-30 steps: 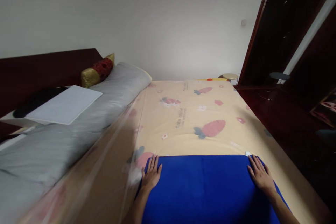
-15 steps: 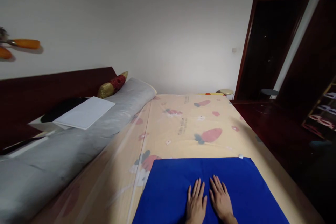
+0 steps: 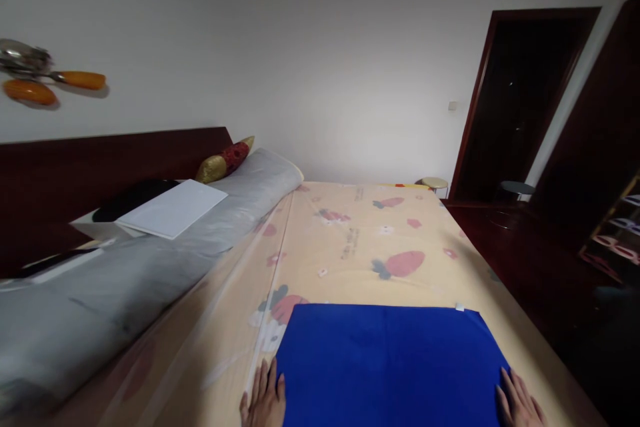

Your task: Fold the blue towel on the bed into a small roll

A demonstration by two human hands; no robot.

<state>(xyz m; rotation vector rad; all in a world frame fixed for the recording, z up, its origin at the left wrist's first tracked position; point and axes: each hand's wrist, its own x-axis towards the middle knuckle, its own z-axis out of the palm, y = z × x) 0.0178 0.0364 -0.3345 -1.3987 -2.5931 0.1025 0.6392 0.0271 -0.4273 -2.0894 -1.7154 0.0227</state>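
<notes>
Left hand [image 3: 263, 397] and right hand [image 3: 520, 401] rest, grips empty, fingers extended, at side edges of a blue cloth [image 3: 390, 363].
They have just parted from its middle, leaving that uncovered; it lies spread on the near bed [image 3: 310, 263].

A blue cloth [image 3: 390, 360] lies on the printed bedsheet [image 3: 345, 267]; the left hand [image 3: 264, 400] and right hand [image 3: 520, 403], palms down, seemingly touch its 2 side edges.
</notes>
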